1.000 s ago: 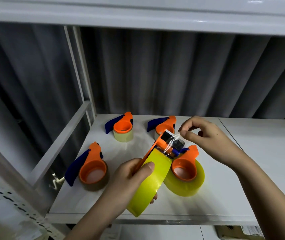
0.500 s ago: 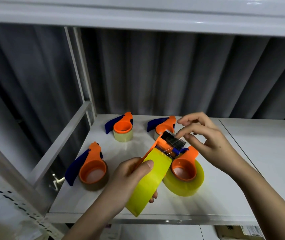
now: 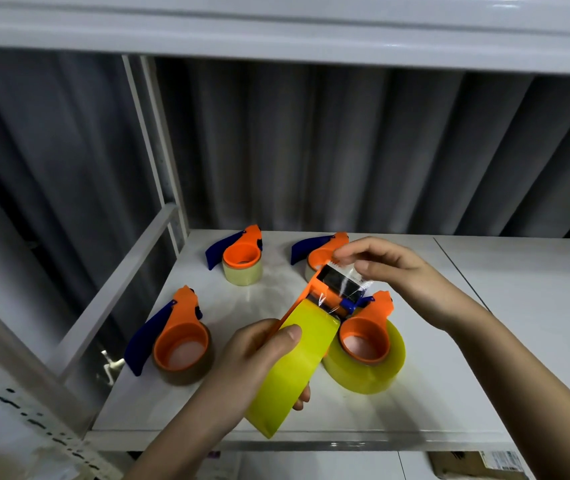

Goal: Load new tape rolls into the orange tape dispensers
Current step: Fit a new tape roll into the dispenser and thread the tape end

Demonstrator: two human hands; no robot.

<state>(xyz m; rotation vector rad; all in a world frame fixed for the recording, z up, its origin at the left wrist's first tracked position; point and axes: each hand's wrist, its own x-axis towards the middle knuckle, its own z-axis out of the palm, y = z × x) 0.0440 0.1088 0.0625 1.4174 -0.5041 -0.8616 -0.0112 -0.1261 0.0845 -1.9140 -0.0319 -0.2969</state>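
Head view, only view: left hand (image 3: 259, 358) wrapped around a yellow tape roll (image 3: 294, 368) mounted in an orange tape dispenser (image 3: 314, 289), thumb pressed on the roll's face, whole thing held up tilted above the front of the white shelf (image 3: 467, 393). Right hand (image 3: 397, 271) at the dispenser's cutter end, thumb and forefinger closed in a pinch on the clear tape end (image 3: 345, 277), which drapes crinkled over the black blade plate (image 3: 340, 284). Step in hand looks like threading the free end across the cutter. To do it well: keep the left grip firm so the roll can't spin loose, pull the strip straight along the dispenser's axis, lay it flat with sticky side away from the fingertips, smooth out the crinkle before pressing it onto the plate, keep fingertips off the serrated edge. Four other dispensers sit on the shelf: one on a big yellow roll (image 3: 366, 355) just behind the held one, one on a brown roll (image 3: 183, 348) at left, two at the back on pale rolls (image 3: 242, 261) (image 3: 321, 251); all look loaded, so the task seems near its end.
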